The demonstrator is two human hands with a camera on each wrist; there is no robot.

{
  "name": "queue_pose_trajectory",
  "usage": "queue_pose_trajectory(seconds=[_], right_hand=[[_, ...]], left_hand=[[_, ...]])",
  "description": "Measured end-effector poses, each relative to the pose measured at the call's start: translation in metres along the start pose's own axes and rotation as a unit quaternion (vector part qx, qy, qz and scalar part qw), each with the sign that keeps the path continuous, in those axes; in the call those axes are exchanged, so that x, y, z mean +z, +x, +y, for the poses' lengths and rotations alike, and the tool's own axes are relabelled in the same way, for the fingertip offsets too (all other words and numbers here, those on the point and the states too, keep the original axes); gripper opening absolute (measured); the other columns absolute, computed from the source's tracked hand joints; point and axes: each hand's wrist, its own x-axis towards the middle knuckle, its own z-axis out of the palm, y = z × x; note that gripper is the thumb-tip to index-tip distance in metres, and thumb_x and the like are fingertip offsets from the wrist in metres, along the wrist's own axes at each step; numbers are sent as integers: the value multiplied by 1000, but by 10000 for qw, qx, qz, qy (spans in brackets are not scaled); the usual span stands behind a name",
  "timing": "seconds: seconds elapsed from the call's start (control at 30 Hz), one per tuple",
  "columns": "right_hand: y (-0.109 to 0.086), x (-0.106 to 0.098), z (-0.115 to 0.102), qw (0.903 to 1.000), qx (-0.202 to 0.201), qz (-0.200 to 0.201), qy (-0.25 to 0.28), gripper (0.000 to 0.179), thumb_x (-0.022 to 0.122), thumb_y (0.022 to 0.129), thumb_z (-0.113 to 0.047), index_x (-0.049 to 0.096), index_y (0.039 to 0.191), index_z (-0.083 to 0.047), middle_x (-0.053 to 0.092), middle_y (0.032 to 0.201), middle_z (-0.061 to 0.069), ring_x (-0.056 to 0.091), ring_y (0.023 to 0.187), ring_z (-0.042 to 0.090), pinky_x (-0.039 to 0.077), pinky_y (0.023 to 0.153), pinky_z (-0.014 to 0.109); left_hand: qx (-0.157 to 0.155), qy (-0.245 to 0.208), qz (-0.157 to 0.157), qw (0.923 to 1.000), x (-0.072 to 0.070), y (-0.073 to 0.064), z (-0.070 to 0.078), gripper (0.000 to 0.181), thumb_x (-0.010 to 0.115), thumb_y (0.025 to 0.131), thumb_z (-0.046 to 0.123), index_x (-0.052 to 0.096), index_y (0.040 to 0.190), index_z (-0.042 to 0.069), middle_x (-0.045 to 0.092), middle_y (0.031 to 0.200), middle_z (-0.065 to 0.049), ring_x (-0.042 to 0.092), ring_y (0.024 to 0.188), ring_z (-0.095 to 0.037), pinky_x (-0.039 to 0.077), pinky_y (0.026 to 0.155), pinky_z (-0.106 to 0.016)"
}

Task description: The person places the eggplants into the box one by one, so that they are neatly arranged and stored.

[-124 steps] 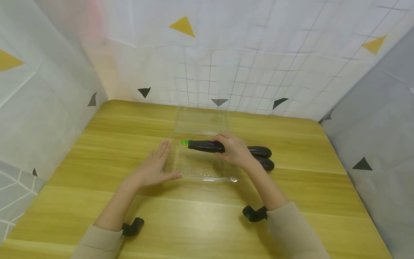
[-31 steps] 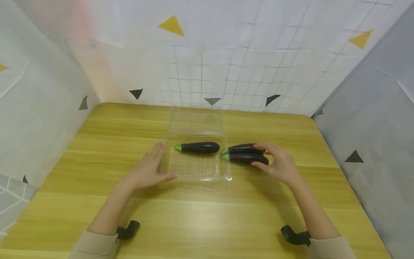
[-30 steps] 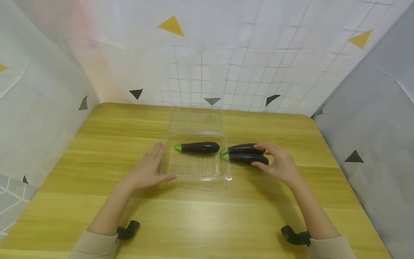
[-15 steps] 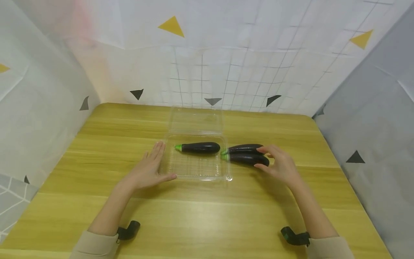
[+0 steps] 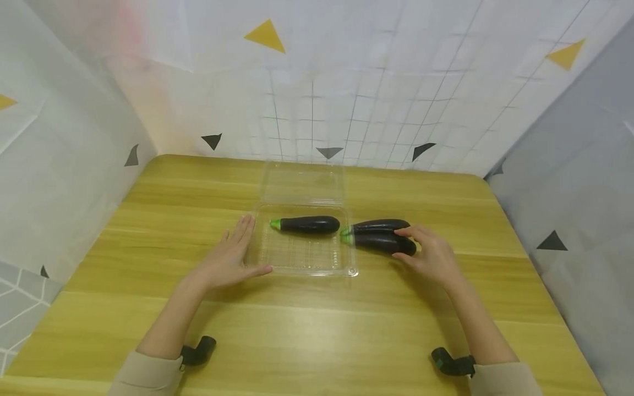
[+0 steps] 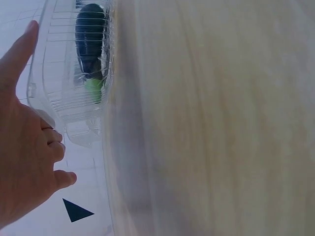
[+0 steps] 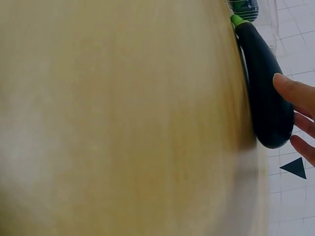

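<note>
the clear plastic clamshell container (image 5: 312, 272) is so transparent that its walls, and above all its folded-back lid (image 5: 303, 184), are hard to trace against the wood. the left hand (image 5: 228, 258) covers part of the container's left edge, its fingers straight and grasping nothing, the thumb at the front rim. in the right wrist view the right hand (image 5: 430, 253) is cut off by the frame, and the far eggplant (image 5: 376, 226) is lost behind the near eggplant (image 5: 376, 242). the right hand's fingers pinch the near eggplant by its rounded end, thumb on the near side. seen from the head, both green caps overlap the container's right edge; whether they rest on the rim is unclear. the beige sleeves (image 5: 148, 374) run out of frame.

the near eggplant is glossy purple-black, its cap pointing left; it lies on the surface (image 5: 307, 330) just right of the container, alongside the far eggplant. a third eggplant (image 5: 312, 225), much alike, lies inside the container.

the surface is yellowish wood grain with rounded back corners and a soft glare. white sheeting (image 5: 346, 55) stands behind, marked with thin grid lines and yellow and dark triangles.
</note>
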Motion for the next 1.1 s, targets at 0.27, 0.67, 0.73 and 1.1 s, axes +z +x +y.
queue_pose_trajectory(seconds=[0.27, 0.67, 0.73, 1.1], right_hand=[[-1, 3, 4, 9997, -2, -140, -203, 50, 89, 68, -23, 69, 113, -14, 65, 109, 5, 64, 94, 29, 55, 67, 43], [-1, 4, 1, 9985, 172, -490, -195, 48, 87, 70, -14, 68, 114, -12, 64, 114, 12, 62, 103, 36, 54, 78, 50], [-1, 3, 0, 9980, 216, -556, -189, 47, 87, 70, -13, 67, 113, -11, 65, 115, 16, 61, 104, 38, 53, 81, 53], [-14, -9, -1, 9998, 45, -168, -120, 50, 87, 66, -7, 68, 112, -9, 66, 112, 14, 63, 101, 36, 54, 75, 50]], left_hand=[[35, -65, 11, 10000, -3, -1, 2, 116, 59, 83, 67, -6, 153, 3, -9, 160, -16, -6, 146, -27, 5, 114, -57], [21, -104, 8, 9999, -4, -1, 3, 115, 61, 83, 65, -7, 153, 3, -9, 160, -15, -7, 146, -26, 5, 115, -57], [17, -102, 1, 9999, -3, -1, 2, 115, 61, 83, 65, -7, 153, 3, -9, 160, -15, -7, 146, -26, 5, 115, -57], [-1, -154, -31, 9999, -3, -1, 2, 116, 60, 82, 66, -7, 153, 3, -9, 160, -15, -8, 146, -26, 4, 115, -56]])
